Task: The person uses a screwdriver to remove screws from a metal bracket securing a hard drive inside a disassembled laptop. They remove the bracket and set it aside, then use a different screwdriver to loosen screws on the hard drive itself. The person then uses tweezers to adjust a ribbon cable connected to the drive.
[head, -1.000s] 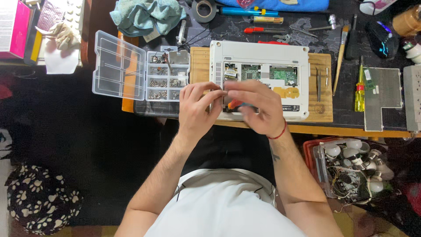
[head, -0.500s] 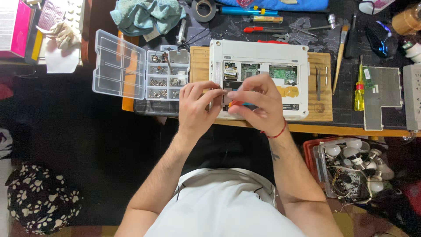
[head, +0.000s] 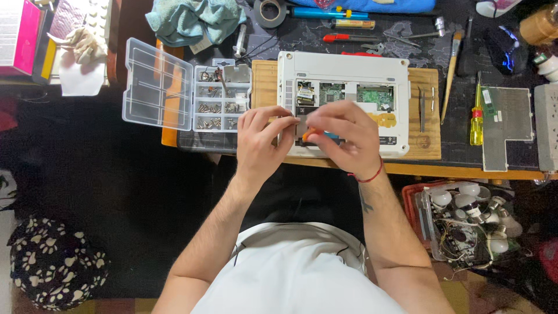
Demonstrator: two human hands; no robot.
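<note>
Seen from above, a person sits at a dark workbench with a small white plastic laptop (head: 343, 104) lying upside down on a pale wooden board (head: 427, 116), its bottom cover off so green circuit boards show inside. Both hands meet over the laptop's near edge. The right hand (head: 346, 139) has its fingers curled closed around a small screwdriver with an orange and blue handle (head: 317, 134), of which only a sliver shows between the fingertips. The left hand (head: 258, 142) has thumb and forefinger pinched together just beside the tool's tip; whether they hold a screw or only steady the tip cannot be told. The screwdriver looks light, stiff and thin — best held near the handle's waist with fingertips, as slick plastic could twist in the grip. The laptop looks light but fragile where its boards are bare, so its solid white rim is the safer place to hold. Left of the laptop, touching the board, sits a clear plastic compartment box (head: 224, 104) with small metal screws sorted in its cells, its lid (head: 157, 84) folded open further left. Right of the laptop lie slim metal tweezers (head: 422, 107), a wooden-handled brush (head: 449, 75), a yellow-handled screwdriver (head: 476, 119) and a grey metal cover plate (head: 505, 128). Beyond the laptop lie a teal cloth (head: 195, 17) and a roll of dark tape (head: 269, 11).
</note>
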